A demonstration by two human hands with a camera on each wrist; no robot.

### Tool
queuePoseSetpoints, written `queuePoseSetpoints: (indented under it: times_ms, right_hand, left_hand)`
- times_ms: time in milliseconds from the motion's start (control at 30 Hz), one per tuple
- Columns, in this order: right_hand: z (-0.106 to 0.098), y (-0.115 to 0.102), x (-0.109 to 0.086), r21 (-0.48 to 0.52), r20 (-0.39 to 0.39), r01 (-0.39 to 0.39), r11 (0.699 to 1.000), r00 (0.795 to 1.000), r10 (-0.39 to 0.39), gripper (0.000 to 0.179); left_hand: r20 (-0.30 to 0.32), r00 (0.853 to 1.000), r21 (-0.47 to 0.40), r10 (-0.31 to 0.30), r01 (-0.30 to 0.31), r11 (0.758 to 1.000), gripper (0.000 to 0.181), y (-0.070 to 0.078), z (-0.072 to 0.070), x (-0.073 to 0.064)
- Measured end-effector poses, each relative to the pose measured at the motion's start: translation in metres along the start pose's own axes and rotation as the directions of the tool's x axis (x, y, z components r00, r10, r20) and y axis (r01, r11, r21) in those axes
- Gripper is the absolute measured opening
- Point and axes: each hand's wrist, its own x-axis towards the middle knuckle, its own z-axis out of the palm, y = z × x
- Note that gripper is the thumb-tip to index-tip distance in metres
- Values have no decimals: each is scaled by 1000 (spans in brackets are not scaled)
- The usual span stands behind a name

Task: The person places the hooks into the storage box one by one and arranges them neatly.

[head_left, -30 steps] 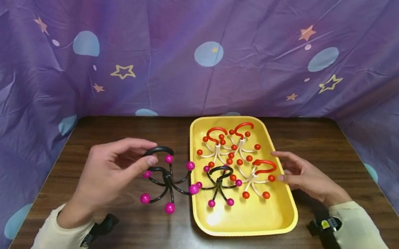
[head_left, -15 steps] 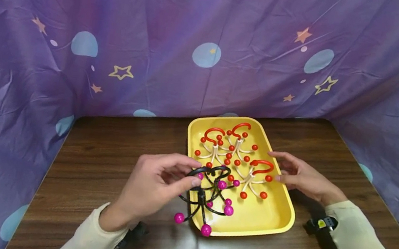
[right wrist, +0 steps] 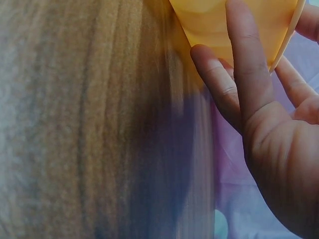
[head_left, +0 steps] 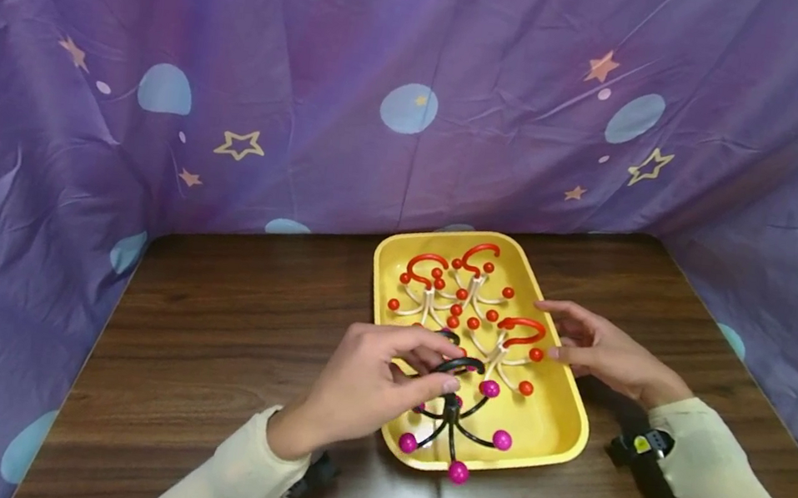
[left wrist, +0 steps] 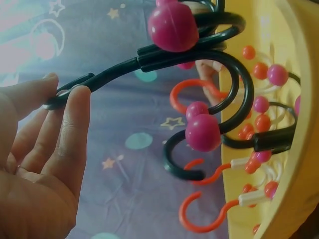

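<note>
My left hand [head_left: 367, 375] pinches the hooked handle of a black claw massager [head_left: 451, 412] between thumb and fingers. Its legs end in pink balls and hang over the near left part of a yellow tray [head_left: 547, 445], one ball overlapping the front rim. Behind my left hand, mostly hidden, sits a second black massager [left wrist: 274, 139] in the tray. Three white massagers with red hooks and red balls, one of them the right one [head_left: 501, 353], stand farther back in it. My right hand [head_left: 608, 356] rests against the tray's right side, fingers extended along the outer wall.
A dark wooden table [head_left: 230, 328] carries the tray. Purple cloth [head_left: 336, 39] printed with stars and planets hangs behind and at both sides. The tray's raised rim runs all around the massagers.
My left hand has carried the black massager rightward from beside the tray to above its near part, now covering the second black one. My right hand has stayed at the tray's side.
</note>
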Motion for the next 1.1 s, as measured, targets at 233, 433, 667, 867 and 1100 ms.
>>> queuePoseSetpoints:
  times_ms: [233, 433, 667, 867, 1100]
  right_hand:
    - [-1, -1, 1, -11, 4, -5, 1000, 1000, 5, 79]
    - [-1, -2, 0, -1, 7, 1, 1000, 1000, -1, 78]
    - [-2, -2, 0, 22, 27, 36, 999, 999, -37, 77]
    - [-3, 0, -2, 17, 23, 48, 999, 999, -49, 75]
    - [-3, 2, -2, 28, 32, 40, 999, 999, -41, 75]
  left_hand:
    - [20, 1000, -7, 10, -10, 1000, 22, -8, 14, 7]
    - [45, 998, -17, -43, 44, 999, 22, -15, 24, 13]
    - [62, 995, -11, -78, 79, 997, 24, -24, 31, 14]
    - [53, 994, -49, -99, 101, 994, 24, -29, 36, 13]
    - [47, 985, -191, -165, 171, 967, 24, -32, 47, 14]
